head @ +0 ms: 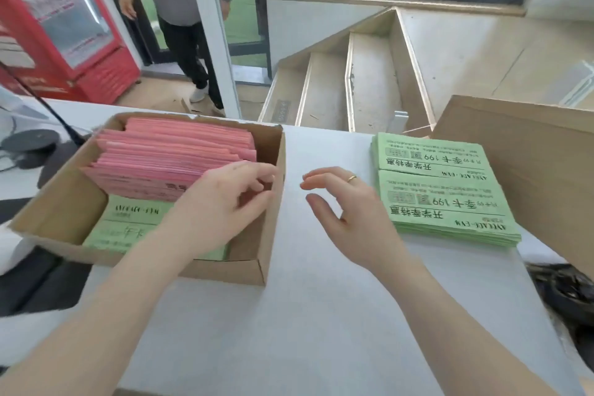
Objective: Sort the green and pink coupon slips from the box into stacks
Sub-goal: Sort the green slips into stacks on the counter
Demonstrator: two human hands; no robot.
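**Two hands out over the white table, one already in the box**

Bare forearms are stretched forward from the bottom edge, across the white table (308, 315). The left hand (225, 202) is lowered into the cardboard box (273, 235), its fingers curled at the right-hand end of the pink slips (173, 154); whether a slip is actually pinched cannot be told, since the fingertips are blurred against the paper. The right hand (350, 219) is held above bare tabletop between the box and the green stack (446, 190), fingers loosely spread and bent, nothing gripped, a gold ring (351, 178) seen on one finger.

Inside the box, the pink slips are packed in a thick, slanted bundle across the far part, and green slips (128, 225) are laid flat beneath them at the near side, partly covered by the left wrist. The green stack is set on the table to the right, well apart from the box, printed side up. A brown cardboard flap (530, 170) is propped just beside it. Beyond the table, pale steps (353, 80), a red fridge (74, 32) and a standing person (180, 10) are seen.
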